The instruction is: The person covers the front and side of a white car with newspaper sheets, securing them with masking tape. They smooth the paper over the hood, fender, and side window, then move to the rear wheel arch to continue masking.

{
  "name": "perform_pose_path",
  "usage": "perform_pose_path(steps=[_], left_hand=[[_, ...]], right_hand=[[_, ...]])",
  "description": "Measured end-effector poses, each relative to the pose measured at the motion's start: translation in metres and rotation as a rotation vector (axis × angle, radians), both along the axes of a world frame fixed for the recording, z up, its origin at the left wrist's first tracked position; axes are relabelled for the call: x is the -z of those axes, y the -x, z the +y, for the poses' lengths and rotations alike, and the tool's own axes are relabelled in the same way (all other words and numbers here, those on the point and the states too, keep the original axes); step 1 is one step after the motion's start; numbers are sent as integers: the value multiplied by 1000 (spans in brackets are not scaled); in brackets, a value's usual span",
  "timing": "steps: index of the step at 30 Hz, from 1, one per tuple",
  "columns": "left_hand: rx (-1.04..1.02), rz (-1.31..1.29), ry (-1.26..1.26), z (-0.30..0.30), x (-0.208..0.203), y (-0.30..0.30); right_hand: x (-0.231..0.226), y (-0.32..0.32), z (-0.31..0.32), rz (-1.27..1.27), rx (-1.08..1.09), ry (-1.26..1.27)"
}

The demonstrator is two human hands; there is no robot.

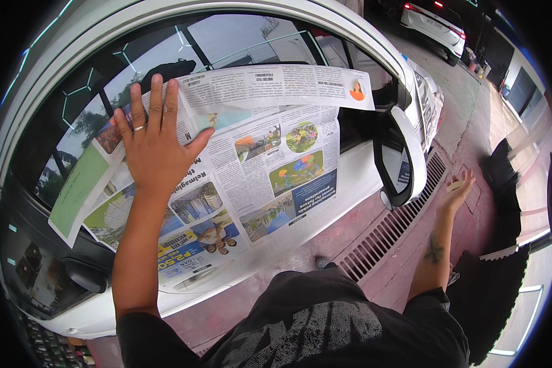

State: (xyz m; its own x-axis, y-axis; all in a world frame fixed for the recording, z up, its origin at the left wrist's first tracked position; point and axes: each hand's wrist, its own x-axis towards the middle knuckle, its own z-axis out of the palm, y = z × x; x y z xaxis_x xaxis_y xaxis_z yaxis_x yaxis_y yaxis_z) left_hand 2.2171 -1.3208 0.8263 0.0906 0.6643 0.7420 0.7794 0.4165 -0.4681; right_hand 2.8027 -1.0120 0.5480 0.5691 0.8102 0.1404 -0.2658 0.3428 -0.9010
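- Left hand (155, 146), ten o'clock, spread flat on newspaper (227, 162)!
- Right hand (457, 191), three o'clock, fingers loosely parted.
- Paper's likely light, floppy, tearable; pinch edges.

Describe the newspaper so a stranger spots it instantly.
Start at the white car nearest the person, at the window beside its side mirror. The newspaper lies across that window's lower part and the door below, under the spread left hand. Printed columns and colour pictures set it apart from dark window and white door.
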Motion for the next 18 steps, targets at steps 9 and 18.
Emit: perform_pose_path(steps=[9,18], left_hand=[[5,32,-12,1,1,5],[-2,28,-12,2,0,1]], right_hand=[[-36,85,-31,-366,-158,-17],[-61,105,-3,-215,-15,-81]])
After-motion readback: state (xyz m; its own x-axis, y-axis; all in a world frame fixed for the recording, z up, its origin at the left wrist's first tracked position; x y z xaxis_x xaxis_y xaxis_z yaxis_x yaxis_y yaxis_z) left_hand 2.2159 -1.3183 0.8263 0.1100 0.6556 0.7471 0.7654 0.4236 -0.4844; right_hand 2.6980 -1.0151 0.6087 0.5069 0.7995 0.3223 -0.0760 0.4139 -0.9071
